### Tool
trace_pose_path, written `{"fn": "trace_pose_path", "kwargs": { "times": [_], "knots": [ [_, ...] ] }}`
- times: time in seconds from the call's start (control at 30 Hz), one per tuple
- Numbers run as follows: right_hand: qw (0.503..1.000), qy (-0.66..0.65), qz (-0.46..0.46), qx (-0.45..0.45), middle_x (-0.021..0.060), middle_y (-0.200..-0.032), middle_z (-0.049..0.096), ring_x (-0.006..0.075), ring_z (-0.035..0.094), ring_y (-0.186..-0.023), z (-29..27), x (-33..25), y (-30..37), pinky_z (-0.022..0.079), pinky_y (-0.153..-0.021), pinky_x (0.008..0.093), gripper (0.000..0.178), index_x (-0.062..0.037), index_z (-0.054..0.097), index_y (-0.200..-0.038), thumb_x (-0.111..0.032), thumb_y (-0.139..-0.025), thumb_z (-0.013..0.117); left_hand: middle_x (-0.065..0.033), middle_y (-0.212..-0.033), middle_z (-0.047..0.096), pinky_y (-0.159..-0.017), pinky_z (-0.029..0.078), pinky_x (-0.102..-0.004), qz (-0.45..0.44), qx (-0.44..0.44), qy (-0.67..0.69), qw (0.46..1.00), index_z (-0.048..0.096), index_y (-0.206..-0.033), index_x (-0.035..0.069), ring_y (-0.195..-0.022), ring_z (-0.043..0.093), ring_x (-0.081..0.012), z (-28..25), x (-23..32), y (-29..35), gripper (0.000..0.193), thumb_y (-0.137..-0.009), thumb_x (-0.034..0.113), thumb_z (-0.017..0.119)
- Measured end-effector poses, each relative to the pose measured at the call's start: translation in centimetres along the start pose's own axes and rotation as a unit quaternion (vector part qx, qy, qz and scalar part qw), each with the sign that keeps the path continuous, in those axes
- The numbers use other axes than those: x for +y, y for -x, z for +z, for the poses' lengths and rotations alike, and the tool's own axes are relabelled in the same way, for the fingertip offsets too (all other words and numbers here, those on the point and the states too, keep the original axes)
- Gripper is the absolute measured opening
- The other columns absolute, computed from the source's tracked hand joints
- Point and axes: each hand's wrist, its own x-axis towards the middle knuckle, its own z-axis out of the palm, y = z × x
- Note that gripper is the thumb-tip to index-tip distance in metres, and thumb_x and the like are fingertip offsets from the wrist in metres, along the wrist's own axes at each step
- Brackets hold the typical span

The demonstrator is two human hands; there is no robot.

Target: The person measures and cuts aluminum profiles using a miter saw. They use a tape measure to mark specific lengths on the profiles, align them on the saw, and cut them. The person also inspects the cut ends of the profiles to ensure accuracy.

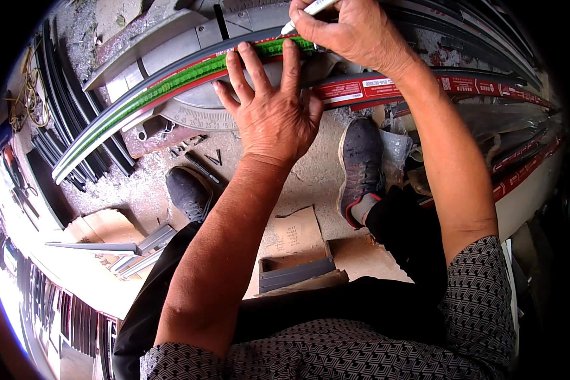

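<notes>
My right hand (351, 35) pinches a white marker pen (313, 9), its tip at the upper edge of a long grey profile (123, 101) with a red and green printed face. The profile lies across a metal saw table (199, 98) with a curved angle scale. On the green strip rests my left hand (269, 104), its fingers spread flat and holding the profile down from above. A second bar with red printed film (361, 87) runs to the right behind my right forearm.
Dark profiles (76, 88) lie stacked at the left, and more bars (487, 38) at the upper right. My shoes (361, 158) stand on the dusty floor near a black pen (201, 166) and small offcuts. Written-on cardboard (294, 231) and grey profile pieces (297, 275) lie between my legs.
</notes>
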Motion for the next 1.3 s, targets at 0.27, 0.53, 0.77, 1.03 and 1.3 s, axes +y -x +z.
{"fn": "trace_pose_path", "kwargs": {
  "times": [0.27, 0.53, 0.77, 1.03, 1.3],
  "knots": [
    [1.000, 0.005, 0.005, -0.002, 0.0113, -0.083, 0.073, 0.0206, 0.071, -0.076, 0.01, 0.06, -0.04, 0.055, -0.070, 0.0341, 0.012, -0.0015, 0.066, -0.090, -0.012, -0.089, 0.073, -0.0370, -0.164, 0.017, -0.116, 0.018, -0.0742, 0.001, 0.004, 0.000, 1.000, 0.026, -0.167, 0.028, -0.152, 0.017, -0.0577, 0.02, 0.03, -0.02, 0.087, -0.091, 0.051, 0.061],
    [1.000, 0.015, -0.005, -0.003, 0.0117, -0.084, 0.073, 0.0212, 0.071, -0.076, 0.03, 0.23, -0.05, 0.056, -0.071, 0.0344, 0.013, -0.0015, 0.067, -0.091, -0.012, -0.089, 0.074, -0.0366, -0.164, 0.017, -0.116, 0.017, -0.0746, -0.001, 0.001, 0.000, 1.000, 0.026, -0.167, 0.028, -0.152, 0.017, -0.0575, 0.04, 0.00, -0.02, 0.087, -0.091, 0.051, 0.061],
    [1.000, 0.019, -0.009, 0.003, 0.0117, -0.084, 0.073, 0.0214, 0.071, -0.075, 0.10, 0.28, 0.02, 0.056, -0.070, 0.0345, 0.013, -0.0017, 0.066, -0.092, -0.012, -0.089, 0.074, -0.0365, -0.164, 0.017, -0.116, 0.018, -0.0753, 0.001, 0.004, 0.003, 1.000, 0.028, -0.166, 0.028, -0.152, 0.016, -0.0574, 0.07, 0.01, -0.01, 0.086, -0.091, 0.051, 0.061],
    [1.000, 0.024, -0.016, 0.003, 0.0117, -0.085, 0.074, 0.0215, 0.071, -0.076, 0.12, 0.37, -0.05, 0.056, -0.070, 0.0347, 0.013, -0.0018, 0.067, -0.092, -0.012, -0.090, 0.074, -0.0363, -0.164, 0.017, -0.115, 0.019, -0.0761, 0.001, 0.005, 0.002, 1.000, 0.029, -0.166, 0.027, -0.152, 0.016, -0.0574, 0.06, -0.01, 0.00, 0.085, -0.091, 0.051, 0.062],
    [1.000, 0.006, 0.004, -0.003, 0.0113, -0.085, 0.074, 0.0214, 0.071, -0.076, 0.12, 0.19, -0.05, 0.056, -0.071, 0.0348, 0.013, -0.0015, 0.066, -0.092, -0.012, -0.089, 0.074, -0.0366, -0.164, 0.017, -0.113, 0.020, -0.0774, 0.000, 0.008, 0.005, 1.000, 0.027, -0.166, 0.028, -0.152, 0.017, -0.0578, 0.13, 0.03, -0.03, 0.086, -0.091, 0.051, 0.062]
  ]
}}
